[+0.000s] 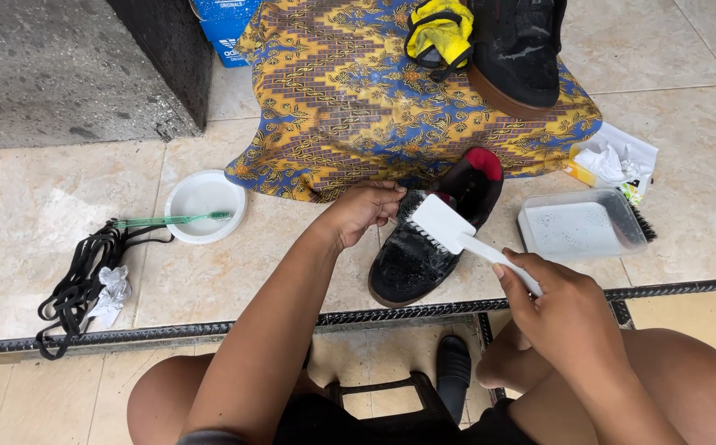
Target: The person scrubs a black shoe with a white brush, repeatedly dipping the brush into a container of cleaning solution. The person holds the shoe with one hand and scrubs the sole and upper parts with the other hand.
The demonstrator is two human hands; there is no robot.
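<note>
While the right hand [560, 309] is closed around the handle of a white brush [449, 227], its bristles press on the wet, soapy top of a black shoe [428, 247] on the tiled floor [210, 280], and the left hand [362, 210] grips the shoe's side to steady it. I'd judge the scrubbing well under way but unfinished: suds cover the toe, the red-lined heel looks untouched. Just right of the shoe sits a tray of soapy water [580, 227]. The second black shoe [514, 49] rests on a patterned cloth [333, 99] beyond, its laces [78, 284] lying far left near a white bowl [204, 206] with a green toothbrush [173, 219].
</note>
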